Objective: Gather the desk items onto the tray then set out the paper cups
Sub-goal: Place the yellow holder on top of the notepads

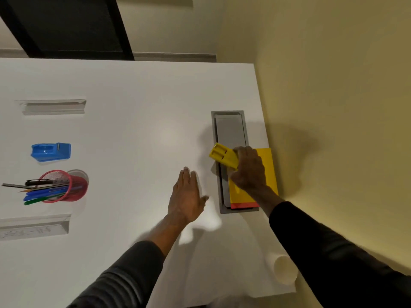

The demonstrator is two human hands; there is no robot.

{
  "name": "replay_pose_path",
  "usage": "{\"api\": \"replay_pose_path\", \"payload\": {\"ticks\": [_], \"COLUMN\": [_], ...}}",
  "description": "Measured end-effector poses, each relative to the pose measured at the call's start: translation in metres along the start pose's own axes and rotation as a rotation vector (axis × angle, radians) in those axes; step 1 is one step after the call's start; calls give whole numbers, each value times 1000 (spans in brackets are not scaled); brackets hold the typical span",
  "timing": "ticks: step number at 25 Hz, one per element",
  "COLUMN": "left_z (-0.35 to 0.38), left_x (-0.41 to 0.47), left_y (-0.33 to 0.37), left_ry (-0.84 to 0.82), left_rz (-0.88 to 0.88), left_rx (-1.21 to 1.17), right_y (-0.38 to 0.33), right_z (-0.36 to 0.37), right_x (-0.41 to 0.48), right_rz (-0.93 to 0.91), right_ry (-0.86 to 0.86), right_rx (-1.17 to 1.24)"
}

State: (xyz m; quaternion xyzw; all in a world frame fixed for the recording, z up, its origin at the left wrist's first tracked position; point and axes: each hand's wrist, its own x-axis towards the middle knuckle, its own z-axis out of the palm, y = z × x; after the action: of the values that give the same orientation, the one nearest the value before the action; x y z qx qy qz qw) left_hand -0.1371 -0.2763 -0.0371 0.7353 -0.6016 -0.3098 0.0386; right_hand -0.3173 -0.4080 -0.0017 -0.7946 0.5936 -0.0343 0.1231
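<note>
My right hand [250, 168] grips a yellow stapler-like object [223, 155] and holds it just above a grey tray [229, 127] near the desk's right edge. A yellow notepad with a red edge [266, 158] lies on the tray, partly under that hand. My left hand [185, 196] hovers flat over the white desk [133, 107], just left of the tray, fingers apart and holding nothing. Paper cups [284, 272] lie tipped on their side at the near right corner. A blue tape dispenser [51, 151] and a red mesh pen cup [66, 185] with several pens stand far left.
Two shallow recessed slots [53, 106] [33, 226] sit in the desk at the left. A dark chair [66, 25] stands beyond the far edge. The desk's right edge runs just past the tray, with yellowish floor [333, 85] beyond it.
</note>
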Motion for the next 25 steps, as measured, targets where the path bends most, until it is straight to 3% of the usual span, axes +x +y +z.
{"api": "replay_pose_path", "payload": {"ticks": [3,7,25], "left_z": [15,22,29], "left_x": [1,6,6], "left_y": [-2,-2,-8], "left_ry": [-170,-219,-115], "left_rz": [34,3,-29], "left_rx": [206,242,142], "right_y": [36,70,101], "right_z": [-12,-22,-20], "right_x": [38,90,129], "right_rz": [15,-43,-147], "right_ry": [-5,-67,-318], "right_rx": [4,-27,-66]}}
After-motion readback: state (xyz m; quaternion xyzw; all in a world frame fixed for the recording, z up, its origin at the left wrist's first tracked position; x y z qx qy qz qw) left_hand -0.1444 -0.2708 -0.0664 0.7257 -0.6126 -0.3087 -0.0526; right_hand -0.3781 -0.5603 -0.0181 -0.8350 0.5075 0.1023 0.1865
